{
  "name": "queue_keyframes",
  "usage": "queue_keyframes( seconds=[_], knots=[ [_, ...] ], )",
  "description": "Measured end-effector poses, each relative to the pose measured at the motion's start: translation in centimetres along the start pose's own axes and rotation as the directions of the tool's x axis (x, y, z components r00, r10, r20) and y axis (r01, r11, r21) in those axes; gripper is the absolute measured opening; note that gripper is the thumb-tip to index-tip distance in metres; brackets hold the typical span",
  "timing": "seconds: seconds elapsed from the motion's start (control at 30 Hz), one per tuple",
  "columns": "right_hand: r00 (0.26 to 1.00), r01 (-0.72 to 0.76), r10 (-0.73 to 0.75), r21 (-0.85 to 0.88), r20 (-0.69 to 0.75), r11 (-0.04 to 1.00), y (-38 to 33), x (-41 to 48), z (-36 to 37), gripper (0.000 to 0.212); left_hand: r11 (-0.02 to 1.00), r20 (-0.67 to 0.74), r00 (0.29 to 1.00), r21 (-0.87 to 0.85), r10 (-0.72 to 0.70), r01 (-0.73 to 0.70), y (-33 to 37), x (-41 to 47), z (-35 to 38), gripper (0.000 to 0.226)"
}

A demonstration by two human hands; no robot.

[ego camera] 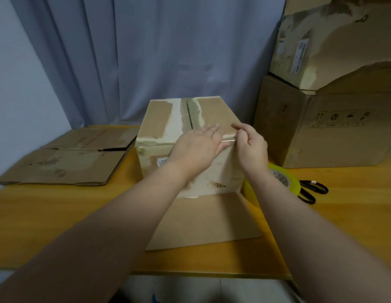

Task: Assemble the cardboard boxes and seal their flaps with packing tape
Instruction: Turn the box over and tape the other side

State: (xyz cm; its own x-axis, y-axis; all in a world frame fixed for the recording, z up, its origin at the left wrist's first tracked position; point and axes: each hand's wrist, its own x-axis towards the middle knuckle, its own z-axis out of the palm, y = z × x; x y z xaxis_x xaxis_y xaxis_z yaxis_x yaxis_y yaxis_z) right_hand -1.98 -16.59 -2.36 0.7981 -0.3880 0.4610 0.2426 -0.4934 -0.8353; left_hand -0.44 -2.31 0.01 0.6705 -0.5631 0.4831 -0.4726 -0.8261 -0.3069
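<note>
A cardboard box [161, 121] stands in the middle of the wooden table, its top flaps closed with a seam down the centre and old tape marks on it. My left hand [196, 147] lies flat with straight fingers on the box's near top edge. Beside it, my right hand [251, 145] has its fingers curled, pinching a strip of tape [228, 140] at the front right top edge. A roll of yellowish packing tape [286, 182] lies on the table just right of the box, partly behind my right forearm. One flap [203, 219] of the box lies flat toward me.
Flattened cardboard boxes [65, 158] lie on the table [48, 226] at the left. Two large boxes [334, 127] are stacked at the back right. Black-handled scissors [312, 190] lie right of the tape roll. A grey curtain hangs behind.
</note>
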Motion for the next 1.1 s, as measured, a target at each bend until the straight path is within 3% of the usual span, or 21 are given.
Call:
queue_keyframes(
  seconds=[0.07, 0.2, 0.3, 0.37, 0.4, 0.47, 0.5, 0.53, 0.63, 0.73, 0.8, 0.97, 1.1],
  knots=[
    [1.000, 0.029, -0.029, -0.010, -0.009, 1.000, 0.2, 0.1, 0.0, 0.038, 0.998, -0.099, 0.995, 0.053, 0.026, -0.021, -1.8, -1.2, 1.1, 0.054],
    [1.000, 0.029, -0.029, -0.017, 0.011, 0.999, 0.7, 0.4, 0.0, 0.035, 0.994, -0.112, 0.994, 0.105, 0.008, 0.004, -5.3, -3.7, 1.2, 0.056],
    [0.999, 0.016, -0.017, 0.015, 0.039, 1.000, 0.5, 0.3, -0.2, 0.036, 0.998, -0.059, 0.996, -0.023, -0.060, 0.059, -8.0, -6.4, 0.7, 0.058],
    [0.999, -0.026, 0.023, 0.051, 0.049, 0.998, 0.3, 0.1, -0.2, 0.037, 0.940, -0.049, 0.969, -0.260, -0.241, 0.220, -9.3, -8.5, 0.4, 0.056],
    [0.997, -0.062, 0.058, 0.084, 0.042, 0.995, 0.1, -0.1, -0.2, 0.038, 0.847, -0.014, 0.942, -0.443, -0.335, 0.295, -9.5, -9.4, 0.3, 0.055],
    [0.988, -0.151, 0.151, 0.140, 0.014, 0.979, -0.3, -0.6, 0.1, 0.042, 0.506, 0.114, 0.885, -0.784, -0.451, 0.359, -9.0, -10.2, -0.4, 0.059],
    [0.978, -0.208, 0.210, 0.158, 0.005, 0.965, -0.7, -0.9, 0.4, 0.043, 0.336, 0.194, 0.863, -0.863, -0.467, 0.376, -8.6, -10.1, -0.7, 0.061],
    [0.960, -0.274, 0.279, 0.187, 0.000, 0.943, -1.1, -1.3, 0.7, 0.044, 0.259, 0.241, 0.857, -0.885, -0.456, 0.387, -8.3, -10.0, -1.1, 0.059],
    [0.895, -0.395, 0.443, 0.385, -0.041, 0.834, -2.3, -1.8, 0.9, 0.036, 0.377, 0.144, 0.880, -0.864, -0.452, 0.335, -7.8, -9.3, -2.9, 0.045],
    [0.865, -0.356, 0.489, 0.551, -0.111, 0.755, -3.0, -1.4, 0.6, 0.026, 0.380, -0.054, 0.885, -0.914, -0.463, 0.143, -7.9, -9.5, -5.6, 0.040],
    [0.859, -0.345, 0.503, 0.621, -0.094, 0.704, -3.5, -1.1, 0.6, 0.024, 0.443, -0.186, 0.882, -0.896, -0.433, 0.028, -8.2, -10.1, -7.2, 0.041],
    [0.875, -0.379, 0.466, 0.784, 0.131, 0.491, -4.6, 1.0, 1.5, 0.041, 0.706, -0.409, 0.892, -0.689, -0.191, -0.165, -8.9, -11.4, -9.3, 0.039],
    [0.842, -0.524, 0.440, 0.670, 0.312, 0.527, -5.3, 1.2, 4.1, 0.070, 0.915, -0.370, 0.921, -0.401, -0.118, -0.044, -9.9, -11.5, -8.5, 0.050]
  ],
)
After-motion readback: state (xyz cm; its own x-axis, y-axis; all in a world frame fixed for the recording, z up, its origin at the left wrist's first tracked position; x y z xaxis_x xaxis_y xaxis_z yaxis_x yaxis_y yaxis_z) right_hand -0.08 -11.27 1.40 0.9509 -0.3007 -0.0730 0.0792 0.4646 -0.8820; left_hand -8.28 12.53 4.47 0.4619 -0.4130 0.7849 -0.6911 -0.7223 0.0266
